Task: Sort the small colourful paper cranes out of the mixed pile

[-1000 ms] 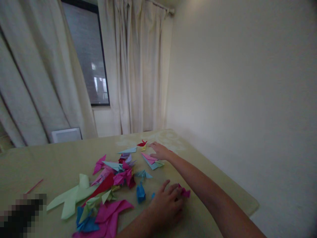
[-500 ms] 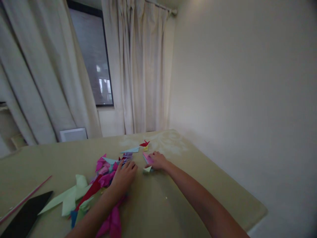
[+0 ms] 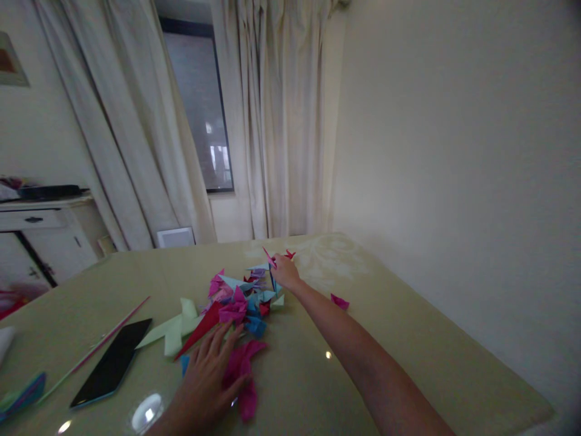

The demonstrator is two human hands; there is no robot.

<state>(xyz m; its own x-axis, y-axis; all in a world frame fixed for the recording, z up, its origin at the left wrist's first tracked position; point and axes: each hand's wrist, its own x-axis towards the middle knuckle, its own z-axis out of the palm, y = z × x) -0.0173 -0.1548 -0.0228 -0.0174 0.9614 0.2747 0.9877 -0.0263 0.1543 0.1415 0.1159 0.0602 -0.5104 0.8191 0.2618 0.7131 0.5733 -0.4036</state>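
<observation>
A pile of folded paper pieces (image 3: pixel 233 310) in magenta, blue, purple, red and pale green lies mid-table. My left hand (image 3: pixel 211 363) is spread over the near side of the pile, fingers apart, beside a large magenta folded paper (image 3: pixel 247 369). At the far end of the pile, my right hand (image 3: pixel 285 270) is closed on a pink pointed folded paper (image 3: pixel 269 257) that sticks up past the fingers. Just behind that hand lies a small red folded paper (image 3: pixel 290 254). A pale green folded paper (image 3: pixel 175 330) rests left of the pile, beside a long red one (image 3: pixel 200 330).
A black phone-like slab (image 3: pixel 113 363) and a thin pink-and-green stick (image 3: pixel 106 339) lie on the left of the table (image 3: pixel 385 339). A magenta scrap (image 3: pixel 339 301) sits right of my right forearm. The wall (image 3: pixel 454 181) borders the table's right side.
The view has turned left. My left hand has drawn back from the pile's far part to its near side. My right hand has moved farther away with the pink paper, now raised.
</observation>
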